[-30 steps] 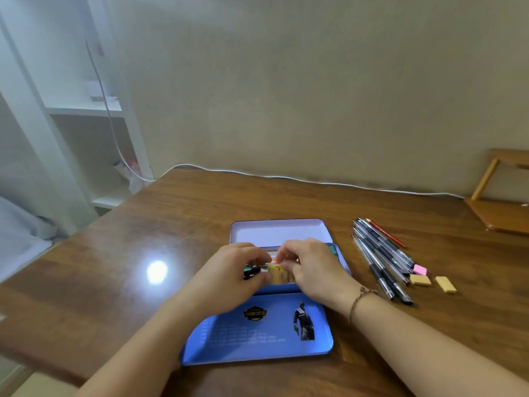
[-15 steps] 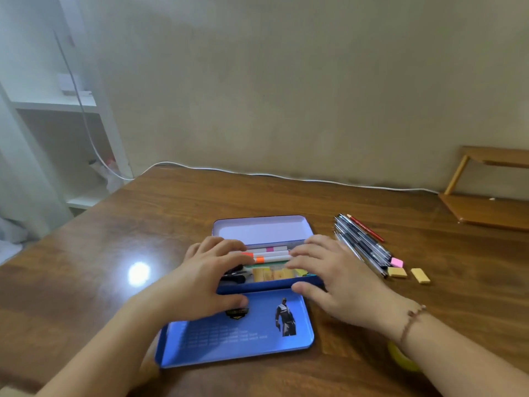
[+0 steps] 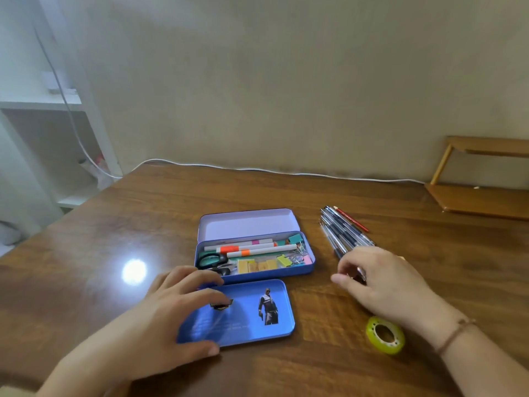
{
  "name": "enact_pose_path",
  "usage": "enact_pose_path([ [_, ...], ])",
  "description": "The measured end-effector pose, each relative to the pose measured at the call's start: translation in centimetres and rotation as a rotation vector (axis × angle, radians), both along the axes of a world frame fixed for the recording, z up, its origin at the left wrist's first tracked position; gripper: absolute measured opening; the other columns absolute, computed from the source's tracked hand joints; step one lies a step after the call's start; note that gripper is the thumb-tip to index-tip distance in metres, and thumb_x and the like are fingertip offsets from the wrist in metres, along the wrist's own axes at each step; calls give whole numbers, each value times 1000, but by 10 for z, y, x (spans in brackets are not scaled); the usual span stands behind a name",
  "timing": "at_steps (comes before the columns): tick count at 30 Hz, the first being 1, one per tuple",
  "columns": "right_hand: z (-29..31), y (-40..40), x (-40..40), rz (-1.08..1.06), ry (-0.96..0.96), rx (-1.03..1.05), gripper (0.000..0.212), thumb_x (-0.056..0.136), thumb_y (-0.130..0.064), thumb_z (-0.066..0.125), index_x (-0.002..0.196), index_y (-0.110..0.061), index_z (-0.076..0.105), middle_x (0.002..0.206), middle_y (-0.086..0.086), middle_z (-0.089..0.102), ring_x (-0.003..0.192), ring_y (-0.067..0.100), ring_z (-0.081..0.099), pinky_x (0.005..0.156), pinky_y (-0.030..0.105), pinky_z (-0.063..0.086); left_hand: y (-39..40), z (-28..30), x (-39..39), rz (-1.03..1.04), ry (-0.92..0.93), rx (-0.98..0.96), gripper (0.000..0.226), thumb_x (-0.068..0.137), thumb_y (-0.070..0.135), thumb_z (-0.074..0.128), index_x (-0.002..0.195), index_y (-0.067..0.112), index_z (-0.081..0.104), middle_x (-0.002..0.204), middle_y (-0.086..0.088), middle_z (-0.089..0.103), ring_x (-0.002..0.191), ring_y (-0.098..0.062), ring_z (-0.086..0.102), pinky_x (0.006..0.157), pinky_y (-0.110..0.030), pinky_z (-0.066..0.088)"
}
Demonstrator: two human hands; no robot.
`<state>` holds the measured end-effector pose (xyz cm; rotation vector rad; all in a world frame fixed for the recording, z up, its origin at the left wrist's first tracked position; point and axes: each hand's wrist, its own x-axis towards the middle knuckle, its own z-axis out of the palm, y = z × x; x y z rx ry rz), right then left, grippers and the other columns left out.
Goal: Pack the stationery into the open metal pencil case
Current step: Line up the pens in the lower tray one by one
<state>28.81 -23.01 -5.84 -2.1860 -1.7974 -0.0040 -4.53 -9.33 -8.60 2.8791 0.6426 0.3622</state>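
Note:
The blue metal pencil case lies open mid-table, its pale inner lid folded back and a blue printed lid flat in front. Inside are white markers, green-handled scissors, yellow pieces and binder clips. My left hand rests spread on the left end of the printed lid. My right hand hovers with curled, parted fingers over the near ends of a bundle of pens. A red pencil lies beside the pens.
A yellow tape roll lies near my right wrist. A low wooden rack stands at the far right against the wall. A white cable runs along the table's back edge. White shelves stand past the left edge.
Both hands have come out of the case. The left has dropped onto the printed front lid, the right has swung right to the pens. The tape roll has come into view.

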Motion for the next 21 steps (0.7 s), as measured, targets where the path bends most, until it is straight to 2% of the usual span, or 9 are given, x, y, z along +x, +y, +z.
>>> enact_pose_path([
  [2, -1, 2, -10, -88, -97, -4, 23, 85, -60, 53, 89, -38, 53, 88, -18, 54, 84, 2, 46, 63, 21, 37, -4, -3, -3, 26, -6, 24, 54, 73, 80, 56, 121, 58, 48, 143, 33, 32, 135, 3, 22, 105, -23, 18],
  [5, -6, 4, -16, -214, -163, 1, 26, 87, -61, 50, 85, -36, 45, 89, -14, 53, 86, 8, 46, 61, 23, 38, -11, -5, -9, 54, -19, 27, 48, 74, 79, 56, 117, 58, 54, 144, 29, 35, 132, -1, 27, 105, -24, 19],
  [8, -8, 6, -11, -303, -185, 15, 26, 88, -59, 50, 86, -33, 51, 88, -13, 57, 86, 9, 51, 60, 24, 45, -14, -8, -18, 58, -49, -20, 35, 76, 77, 57, 109, 63, 59, 140, 31, 41, 128, 0, 35, 102, -20, 23],
  [11, -7, 5, -5, -332, -165, 7, 22, 88, -55, 53, 85, -33, 57, 85, -13, 56, 81, 8, 50, 58, 24, 42, -18, -7, -20, 47, -65, -70, 27, 81, 74, 54, 107, 68, 59, 133, 34, 49, 126, 7, 39, 100, -9, 20],
  [13, -8, 5, -2, -322, -185, -11, 21, 90, -52, 52, 83, -33, 58, 81, -13, 56, 78, 7, 51, 55, 23, 40, -24, -4, -13, 21, -60, -102, 25, 82, 74, 51, 105, 70, 59, 134, 37, 47, 129, 9, 35, 101, -8, 18],
  [15, -5, 4, 3, -321, -205, 16, 25, 92, -49, 49, 79, -31, 59, 78, -12, 57, 69, 6, 51, 49, 21, 36, -31, -4, -3, -25, -40, -164, 23, 82, 76, 48, 103, 72, 57, 137, 42, 39, 132, 10, 28, 104, -13, 16],
  [18, 7, -3, 15, -288, -85, 165, 27, 95, -46, 45, 80, -30, 61, 71, -13, 59, 55, 2, 47, 42, 19, 26, -39, -5, 22, -64, -18, -204, 24, 81, 75, 47, 104, 74, 55, 138, 45, 31, 134, 10, 19, 108, -18, 12],
  [21, 14, -12, 23, -42, 186, 298, 16, 89, -44, 57, 84, -31, 64, 67, -14, 63, 59, 4, 58, 47, 26, 44, -44, -3, 47, -137, 25, -193, 32, 85, 71, 50, 116, 68, 53, 138, 45, 30, 135, 9, 17, 111, -18, 14],
])
